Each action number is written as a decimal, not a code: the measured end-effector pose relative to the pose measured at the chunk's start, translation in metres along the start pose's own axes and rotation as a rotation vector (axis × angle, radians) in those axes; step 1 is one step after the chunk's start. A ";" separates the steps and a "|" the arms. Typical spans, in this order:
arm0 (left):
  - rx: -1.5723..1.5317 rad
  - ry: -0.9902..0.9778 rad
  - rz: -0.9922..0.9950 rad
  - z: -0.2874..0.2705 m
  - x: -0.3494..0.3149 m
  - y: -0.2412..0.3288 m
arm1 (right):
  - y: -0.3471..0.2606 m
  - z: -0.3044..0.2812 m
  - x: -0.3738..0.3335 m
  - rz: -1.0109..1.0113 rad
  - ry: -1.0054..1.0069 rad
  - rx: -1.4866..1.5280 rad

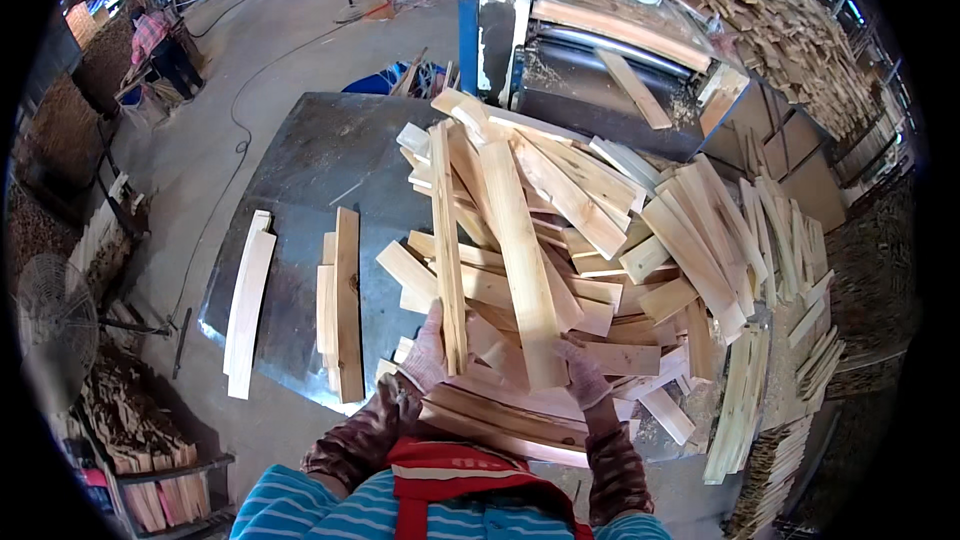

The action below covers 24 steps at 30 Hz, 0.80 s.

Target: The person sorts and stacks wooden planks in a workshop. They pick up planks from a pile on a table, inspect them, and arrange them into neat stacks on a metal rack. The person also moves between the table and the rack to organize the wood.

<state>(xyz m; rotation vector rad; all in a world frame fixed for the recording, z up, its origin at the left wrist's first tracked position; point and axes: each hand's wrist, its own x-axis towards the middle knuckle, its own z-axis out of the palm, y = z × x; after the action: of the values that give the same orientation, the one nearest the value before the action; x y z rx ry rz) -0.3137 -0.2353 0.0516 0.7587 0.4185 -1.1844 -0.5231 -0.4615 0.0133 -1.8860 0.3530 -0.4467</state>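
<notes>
My left hand (427, 352), in a pale knit glove, is closed round the lower end of a narrow wooden board (447, 250) that points away from me. My gloved right hand (586, 372) grips the near end of a wider wooden board (520, 260) along its right edge. Both boards slant over a heap of loose boards (580, 190) on the metal table (300, 160). To the left lie two small groups: pale boards (249, 305) near the table's edge and browner boards (345, 305) closer to my left hand.
Beyond the heap stands a planing machine (600, 70) with one board (635, 90) lying on its bed. More wood is stacked at the right (740, 405) and far right. A fan (55, 315) stands at the left. Another person (155, 45) works at the far left.
</notes>
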 end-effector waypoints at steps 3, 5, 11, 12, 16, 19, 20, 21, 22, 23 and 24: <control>0.192 0.100 0.097 -0.013 -0.016 0.021 | -0.039 0.035 0.015 0.726 0.184 0.700; 0.328 0.139 0.162 -0.020 -0.029 0.040 | -0.026 0.050 0.003 0.663 0.248 0.439; 0.618 0.168 0.441 -0.064 -0.085 0.095 | -0.035 0.074 0.004 0.344 0.410 -0.712; 0.727 0.113 0.362 -0.070 -0.096 0.116 | -0.039 0.075 0.005 0.324 0.400 -0.794; 0.453 0.090 0.478 -0.091 -0.086 0.206 | -0.049 0.088 0.020 0.288 0.344 -0.870; 0.148 0.180 0.657 -0.108 -0.053 0.258 | -0.060 0.093 0.040 0.500 0.161 -0.834; 0.088 0.188 0.675 -0.125 -0.035 0.279 | -0.062 0.095 0.043 0.511 0.117 -0.836; 0.004 0.176 0.682 -0.123 -0.018 0.298 | -0.059 0.097 0.042 0.531 0.083 -0.841; -0.052 0.156 0.711 -0.114 0.000 0.319 | -0.045 0.095 0.036 0.503 0.045 -0.851; -0.109 0.144 0.743 -0.109 0.018 0.340 | -0.040 0.095 0.042 0.528 0.031 -0.871; -0.158 0.131 0.742 -0.137 0.044 0.381 | -0.044 0.102 0.053 0.530 -0.001 -0.879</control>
<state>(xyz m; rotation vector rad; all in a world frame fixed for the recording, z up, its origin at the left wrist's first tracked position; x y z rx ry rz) 0.0702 -0.0988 0.0456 0.7601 0.2914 -0.4041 -0.4274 -0.3856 0.0294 -2.4943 1.1544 0.1084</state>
